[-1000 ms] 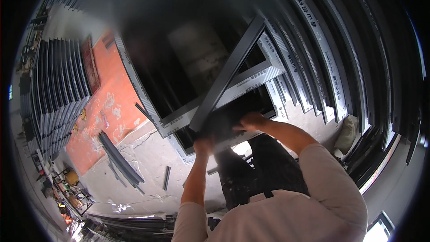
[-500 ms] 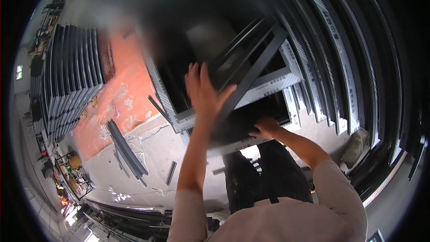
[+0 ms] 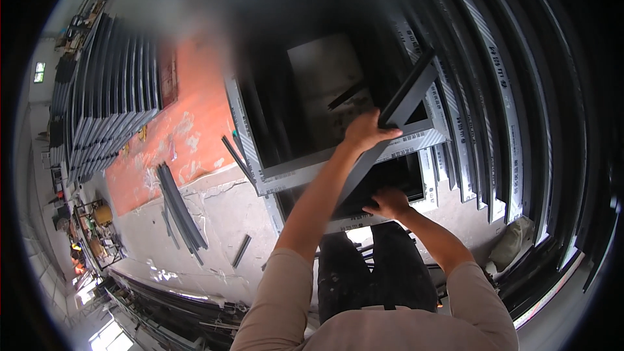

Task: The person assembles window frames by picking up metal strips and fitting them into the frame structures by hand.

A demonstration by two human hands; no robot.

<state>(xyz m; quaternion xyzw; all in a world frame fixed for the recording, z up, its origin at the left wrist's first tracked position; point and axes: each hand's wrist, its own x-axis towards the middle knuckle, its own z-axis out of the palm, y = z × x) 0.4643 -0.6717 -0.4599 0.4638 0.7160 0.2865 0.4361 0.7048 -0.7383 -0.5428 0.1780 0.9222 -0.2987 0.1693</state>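
My left hand [image 3: 363, 132] is wrapped around a dark grey profile strip [image 3: 411, 94], its thumb lying across the strip. The strip slants from upper right to lower left over the near side of a large dark rectangular frame [image 3: 292, 164] with pale printed film on its edges. Close to my body, my right hand [image 3: 390, 204] is closed over the dark inside of a lower frame [image 3: 426, 179]. What its fingers hold, if anything, is hidden in the dark.
Tall dark frames [image 3: 497, 91] stand in a row at the right. More frames [image 3: 114, 104] are stacked at the left beside an orange floor patch [image 3: 188, 123]. Loose dark strips [image 3: 179, 211] lie on the floor. A greenish sack [image 3: 511, 245] sits at lower right.
My left hand has moved right and closed on the strip; its fingers were spread before. The strip's upper end has shifted right. My right hand has barely moved.
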